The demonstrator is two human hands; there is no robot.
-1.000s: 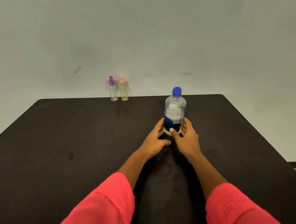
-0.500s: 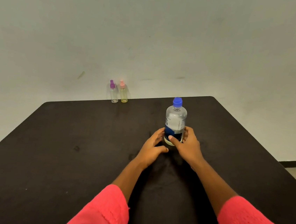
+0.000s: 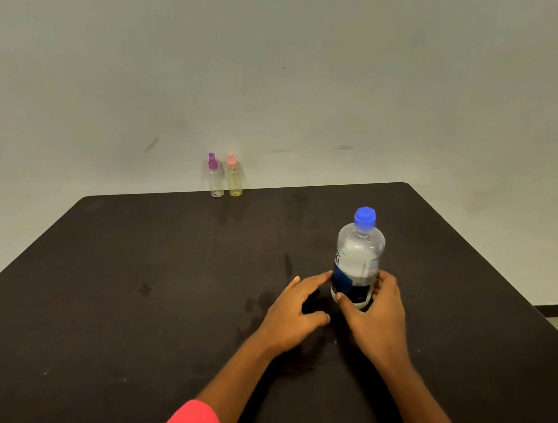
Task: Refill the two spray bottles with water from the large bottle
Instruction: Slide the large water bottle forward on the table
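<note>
Head view: large bottle (image 3: 358,254) upright on dark table (image 3: 125,281), cap on. Right hand (image 3: 376,321) curled round its base. Left hand (image 3: 291,312) fingers spread, index tip possibly touching bottle. Two spray bottles (image 3: 224,179) side by side at far edge.

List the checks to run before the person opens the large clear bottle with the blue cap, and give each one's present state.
1. Large clear plastic water bottle upright on the black table: ok.
2. Right hand grips it: ok, thumb and fingers curl round its lower part.
3. Left hand free for the cap: ok, open beside the bottle and holding nothing.
4. Blue screw cap off: not ok, it is on.
5. Purple-topped clear spray bottle and pink-topped yellowish spray bottle opened: not ok, tops on, standing at the far table edge.
6. Water left in the spray bottles: cannot tell, too small.
</note>
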